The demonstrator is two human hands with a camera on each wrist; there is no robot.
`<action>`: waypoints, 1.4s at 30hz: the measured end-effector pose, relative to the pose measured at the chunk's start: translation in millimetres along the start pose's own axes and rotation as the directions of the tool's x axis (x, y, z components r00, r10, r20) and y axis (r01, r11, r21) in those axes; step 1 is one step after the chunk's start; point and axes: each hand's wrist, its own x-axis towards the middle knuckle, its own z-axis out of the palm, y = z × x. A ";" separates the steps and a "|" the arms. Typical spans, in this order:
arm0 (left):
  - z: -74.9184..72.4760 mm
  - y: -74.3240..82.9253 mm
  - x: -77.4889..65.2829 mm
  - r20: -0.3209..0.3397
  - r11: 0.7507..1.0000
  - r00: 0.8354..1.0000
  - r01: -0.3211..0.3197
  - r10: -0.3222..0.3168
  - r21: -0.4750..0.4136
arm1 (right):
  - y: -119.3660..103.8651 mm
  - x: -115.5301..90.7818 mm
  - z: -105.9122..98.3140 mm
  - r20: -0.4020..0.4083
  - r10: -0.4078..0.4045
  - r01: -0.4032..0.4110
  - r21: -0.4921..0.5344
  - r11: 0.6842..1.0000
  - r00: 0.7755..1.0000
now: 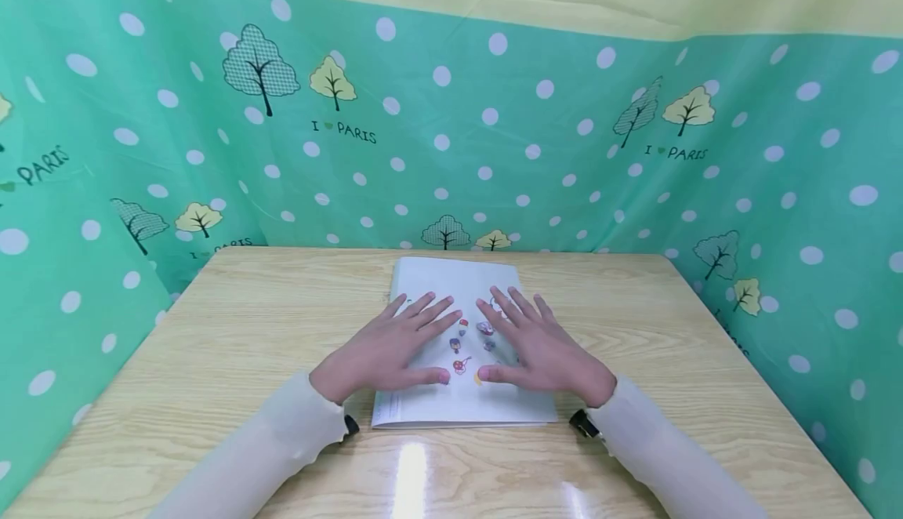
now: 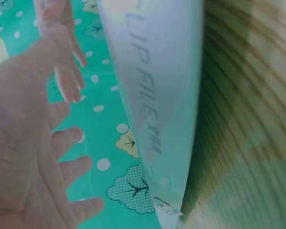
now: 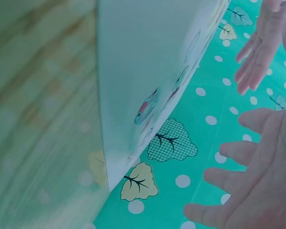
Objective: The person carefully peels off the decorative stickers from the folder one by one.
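Note:
A white clip file (image 1: 458, 409) with small coloured cartoon pictures (image 1: 455, 344) lies flat and closed on the table. Over its left half my left hand (image 1: 395, 350) is held with fingers straight and spread. My right hand (image 1: 539, 350) mirrors it above the right half. Both wrist views show a gap between each palm and the cover, and neither hand holds anything. Lettering that reads "LIP FILE" runs along the spine (image 2: 150, 95) in the left wrist view. The hands hide part of the cover's pictures.
The wood-grain table (image 1: 282, 299) extends to both sides of the file. A green polka-dot curtain (image 1: 440, 143) printed with trees surrounds it at the back and sides. Black straps (image 1: 584, 423) show under the wrists, and light glares off the table's front.

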 end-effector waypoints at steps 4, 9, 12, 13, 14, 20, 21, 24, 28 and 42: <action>-1.7 -1.5 -0.2 -0.035 0.999 0.999 0.031 -0.032 -0.034 | 0.4 0.3 -1.0 0.005 -0.012 0.012 0.032 0.999 1.000; -4.8 -6.0 0.5 -0.102 0.979 0.977 0.177 -0.187 -0.098 | 1.7 0.2 -2.6 0.017 -0.015 0.014 0.039 0.999 1.000; -5.4 -9.9 0.6 -0.130 0.942 0.940 0.294 -0.315 -0.163 | 2.7 -0.6 -5.2 0.034 0.001 -0.003 0.034 0.999 0.999; -5.5 -11.2 0.4 -0.129 0.921 0.922 0.336 -0.365 -0.199 | 3.3 -0.7 -6.0 0.041 0.006 -0.007 0.036 0.999 0.999; -5.4 -12.6 0.1 -0.125 0.898 0.904 0.375 -0.409 -0.231 | 4.0 -1.0 -6.9 0.050 0.011 -0.013 0.036 0.999 0.999; -3.5 -22.3 -1.5 -0.041 0.785 0.821 0.528 -0.569 -0.324 | 8.4 -1.5 -11.2 0.143 0.039 -0.049 0.067 0.997 0.989; -3.4 -23.9 -1.7 -0.026 0.773 0.815 0.539 -0.579 -0.335 | 9.1 -1.5 -11.5 0.167 0.049 -0.061 0.071 0.996 0.985; -3.1 -29.4 -1.8 0.024 0.736 0.803 0.557 -0.596 -0.384 | 11.3 -1.8 -11.5 0.235 0.078 -0.098 0.077 0.992 0.969; -1.3 -35.9 -0.7 0.086 0.693 0.799 0.565 -0.595 -0.447 | 14.5 -2.2 -10.3 0.310 0.091 -0.126 0.095 0.988 0.946; 1.5 -41.8 -0.9 0.193 0.569 0.781 0.578 -0.594 -0.586 | 16.3 -4.4 -5.7 0.369 0.068 -0.133 0.154 0.979 0.927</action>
